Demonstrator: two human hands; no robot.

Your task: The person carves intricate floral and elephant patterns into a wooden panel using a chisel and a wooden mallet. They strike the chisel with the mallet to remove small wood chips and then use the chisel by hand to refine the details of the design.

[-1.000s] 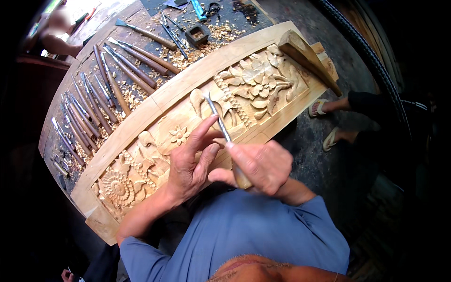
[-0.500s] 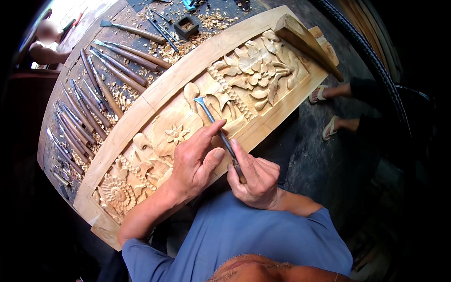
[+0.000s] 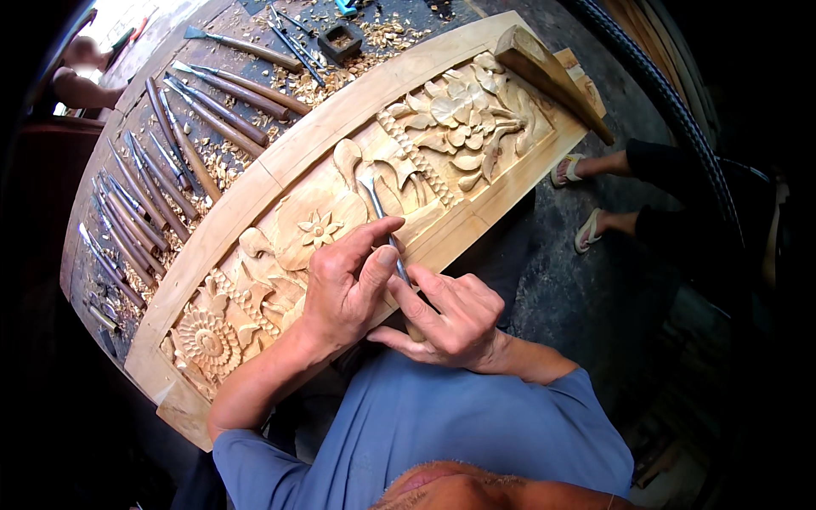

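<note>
A carved wooden panel (image 3: 293,174) lies slantwise before me, with flowers, leaves and twisted bands in relief. My right hand (image 3: 459,319) holds the handle of a wood carving chisel (image 3: 377,204) at the panel's near edge, thumb on one side and fingers on the other. Higher on the steel shaft, my left hand (image 3: 344,276) guides it between thumb and forefinger. The flared blade tip rests at the stem of a smooth rounded relief shape in the middle section; whether it bites into the wood cannot be seen.
Many chisels with wooden handles (image 3: 217,127) lie on the dark bench among wood shavings (image 3: 387,38). A small dark square block (image 3: 340,41) stands beyond the panel. A thick wooden bar (image 3: 552,81) sits across its right end. Another person's sandalled feet (image 3: 586,229) are at right; someone sits far left.
The chisel has tilted steeper and its tip has shifted slightly right. My right hand has moved left and its fingers have spread along the handle. The left hand's thumb now lies against the shaft.
</note>
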